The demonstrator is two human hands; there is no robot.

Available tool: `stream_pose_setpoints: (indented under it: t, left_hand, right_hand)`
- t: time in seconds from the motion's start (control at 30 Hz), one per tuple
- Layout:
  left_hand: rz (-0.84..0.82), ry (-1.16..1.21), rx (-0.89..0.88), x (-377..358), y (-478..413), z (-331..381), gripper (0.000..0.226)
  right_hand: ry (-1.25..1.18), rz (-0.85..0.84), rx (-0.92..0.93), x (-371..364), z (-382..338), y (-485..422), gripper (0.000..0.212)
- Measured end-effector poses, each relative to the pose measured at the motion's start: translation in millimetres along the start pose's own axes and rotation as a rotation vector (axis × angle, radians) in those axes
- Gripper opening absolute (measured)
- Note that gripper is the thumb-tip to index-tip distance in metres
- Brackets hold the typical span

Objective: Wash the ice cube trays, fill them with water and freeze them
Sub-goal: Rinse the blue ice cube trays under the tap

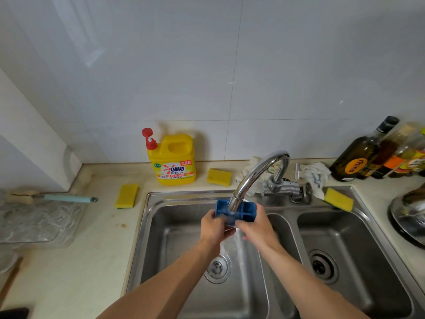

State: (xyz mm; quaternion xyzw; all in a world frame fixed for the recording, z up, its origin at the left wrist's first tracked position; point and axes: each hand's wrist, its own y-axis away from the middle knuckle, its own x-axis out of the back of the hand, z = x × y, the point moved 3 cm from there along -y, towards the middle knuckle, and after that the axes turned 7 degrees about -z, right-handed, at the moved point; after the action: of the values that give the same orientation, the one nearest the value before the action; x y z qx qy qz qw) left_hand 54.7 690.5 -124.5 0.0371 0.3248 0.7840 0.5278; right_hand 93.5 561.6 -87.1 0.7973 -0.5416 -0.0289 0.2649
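Ice tray (247, 212): one, blue, gripped by two hands (213, 227) (258, 227).

Three yellow sponges (126, 195) (219, 177) (338, 199) are counted, with one detergent jug (174, 161). One blue tray (247, 211) and two sink basins (174, 226) (358, 238) are seen.

head view | looks down-forward — close over sink (285, 229)

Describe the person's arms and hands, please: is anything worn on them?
Both arms are bare from the bottom edge of the picture to the hands: no sleeves, no gloves. The left hand and the right hand show no watch, bracelet or ring, though some fingers are hidden. No markings show on either forearm.
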Motion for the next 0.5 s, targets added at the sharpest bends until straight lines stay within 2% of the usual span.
stream_pose_setpoints:
  t: [0.07,0.23,0.4,0.5]
  left_hand:
    - [0.018,-0.034,-0.043,0,1,2,0.016]
    - [0.009,-0.097,-0.097,0,5,0,0.006]
    - [-0.020,-0.104,-0.056,14,5,-1,0.015]
    - [-0.086,-0.076,0.058,22,5,-3,0.024]
  right_hand:
    - [0.026,0.061,-0.014,-8,2,-4,0.052]
    - [0.062,0.178,-0.028,-12,2,-15,0.042]
    - [0.120,0.069,-0.047,-18,7,-19,0.037]
    - [0.138,0.017,-0.051,-13,10,-18,0.032]
